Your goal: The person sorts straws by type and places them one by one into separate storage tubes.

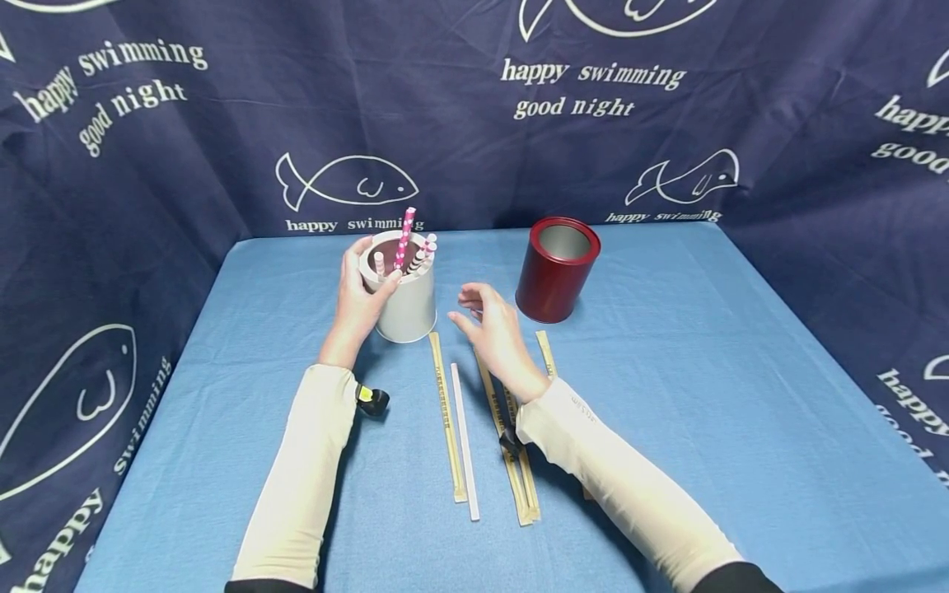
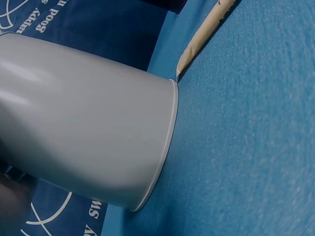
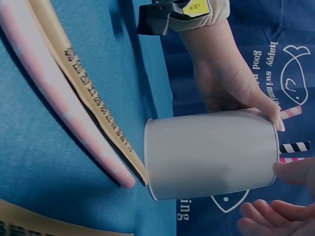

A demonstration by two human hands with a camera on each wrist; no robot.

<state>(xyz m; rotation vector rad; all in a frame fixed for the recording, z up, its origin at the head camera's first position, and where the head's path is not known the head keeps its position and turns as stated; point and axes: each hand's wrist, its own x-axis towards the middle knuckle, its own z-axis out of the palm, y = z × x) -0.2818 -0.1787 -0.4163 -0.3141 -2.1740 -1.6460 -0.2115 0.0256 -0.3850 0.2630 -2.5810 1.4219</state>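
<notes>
While the left hand (image 1: pixel 356 292) grips the white can (image 1: pixel 408 311) at its rim, thumb on the near side and fingers around the left, the right hand (image 1: pixel 495 329) is released, its fingers loosely bent, holding nothing just to the right of the can. The white can stands toward the back of the counter (image 1: pixel 704 354), left of the middle. Several straws lean in it: a pink dotted straw (image 1: pixel 404 239) that rises highest, a pale pink striped straw (image 1: pixel 380 264) near the left thumb, and a black-and-white striped straw (image 1: pixel 417 262) on the right.

One wrapped straw (image 1: pixel 448 420) lies in front, its far end at the can's base, with a bare pale pink straw (image 1: pixel 465 445) close beside it. More paper-wrapped straws (image 1: pixel 515 473) lie under the right wrist and forearm, partly hidden. To the right, well apart from the white can, a red can (image 1: pixel 550 280) stands upright, its silvery inside showing. Blue cloth covers the counter, and a navy curtain (image 1: pixel 460 107) with white fish and lettering hangs behind.
</notes>
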